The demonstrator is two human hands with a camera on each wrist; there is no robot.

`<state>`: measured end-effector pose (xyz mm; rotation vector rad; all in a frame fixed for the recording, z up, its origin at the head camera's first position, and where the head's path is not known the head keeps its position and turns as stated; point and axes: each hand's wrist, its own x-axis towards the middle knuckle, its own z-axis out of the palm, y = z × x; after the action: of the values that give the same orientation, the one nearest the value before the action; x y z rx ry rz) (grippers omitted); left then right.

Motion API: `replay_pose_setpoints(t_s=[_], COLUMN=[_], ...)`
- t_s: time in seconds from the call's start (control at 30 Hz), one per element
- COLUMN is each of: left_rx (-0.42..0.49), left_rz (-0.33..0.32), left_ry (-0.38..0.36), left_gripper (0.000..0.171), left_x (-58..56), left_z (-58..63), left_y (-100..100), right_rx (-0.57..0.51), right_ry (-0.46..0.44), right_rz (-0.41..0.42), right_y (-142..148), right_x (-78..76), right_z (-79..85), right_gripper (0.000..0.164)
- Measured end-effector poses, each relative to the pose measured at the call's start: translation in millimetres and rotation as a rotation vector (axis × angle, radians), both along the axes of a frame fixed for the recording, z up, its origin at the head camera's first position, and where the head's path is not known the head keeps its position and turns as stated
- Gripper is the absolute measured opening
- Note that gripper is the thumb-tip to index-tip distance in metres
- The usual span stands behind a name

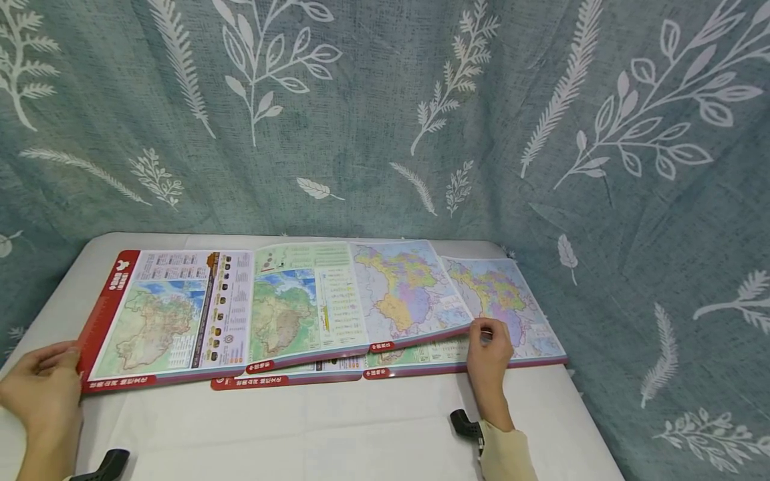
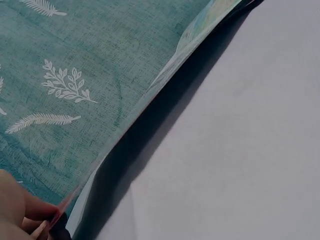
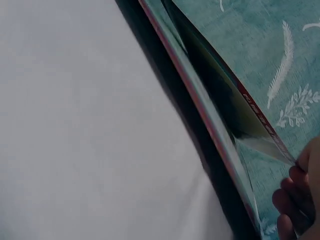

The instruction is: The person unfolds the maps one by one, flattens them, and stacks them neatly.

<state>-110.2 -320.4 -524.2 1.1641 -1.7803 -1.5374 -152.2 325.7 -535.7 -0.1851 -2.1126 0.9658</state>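
A long fold-out map point(image 1: 301, 300) with a red left border stretches across the table, its panels showing several coloured maps. My left hand point(image 1: 45, 384) pinches its lower left corner between thumb and fingers; in the left wrist view those fingers point(image 2: 35, 210) grip the red edge. The lower right corner is pinched by my right hand point(image 1: 490, 351), and the right wrist view shows that corner raised at the fingertips point(image 3: 295, 170). Beneath it lies a second, similar fold-out map point(image 1: 523, 307), shifted right and partly covered by the upper one.
A white cloth point(image 1: 289, 434) covers the table. Behind and to the right hangs a green-blue curtain point(image 1: 361, 133) with white leaf prints. Black wrist mounts point(image 1: 466, 424) show beside both forearms.
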Motion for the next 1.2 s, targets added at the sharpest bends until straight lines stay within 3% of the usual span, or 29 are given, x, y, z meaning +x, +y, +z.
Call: replay_pose_setpoints(t_s=[0.17,0.37,0.8,1.2], left_rx=[-0.129,-0.251,-0.464,-0.437], left_rz=[-0.07,-0.157,-0.31,-0.348], left_ry=[-0.133,-0.234,-0.24,-0.194], left_gripper=[0.032,0.039,0.035,0.034], left_x=[-1.8,-1.7,-3.0,-2.3], left_z=[-0.8,-3.4,-9.1,-8.3], left_y=[2.0,1.8,10.2,18.3], right_rx=[0.054,0.042,-0.028,0.0], right_ry=[-0.043,-0.109,-0.196,-0.208], right_rz=[0.017,-0.021,-0.139,-0.148], right_y=[14.1,24.5,41.3,51.4], right_x=[1.8,1.9,5.8,8.7], right_z=[-2.7,-4.8,-2.9,-1.0], right_gripper=[0.005,0.005,0.011,0.011])
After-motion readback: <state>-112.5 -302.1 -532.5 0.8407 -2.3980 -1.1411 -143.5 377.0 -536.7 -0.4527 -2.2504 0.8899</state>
